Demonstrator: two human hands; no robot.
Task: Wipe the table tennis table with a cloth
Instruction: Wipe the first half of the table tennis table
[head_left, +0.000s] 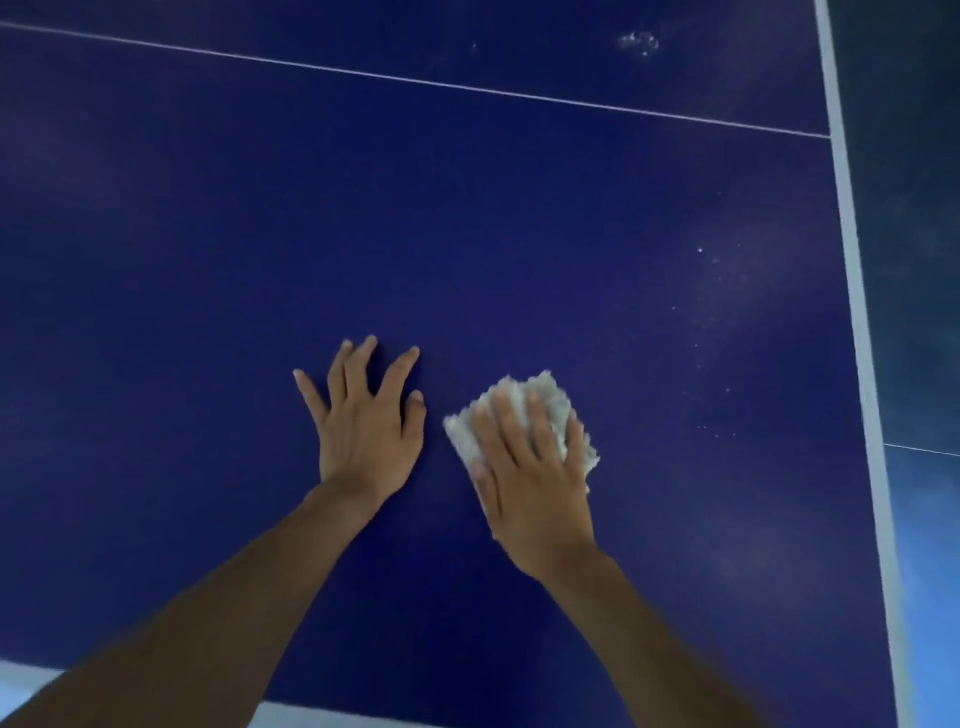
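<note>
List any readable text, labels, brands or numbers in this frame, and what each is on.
None to read.
The table tennis table shows only plain white lines, with no logo or number.
The cloth under the right hand has no print or tag in view.

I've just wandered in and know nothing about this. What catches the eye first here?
On a dark blue table tennis table, the right hand presses a pale, fluffy cloth flat near the middle, with the left hand spread on the surface beside it. White specks dot the blue to the right, near the white edge line.
</note>
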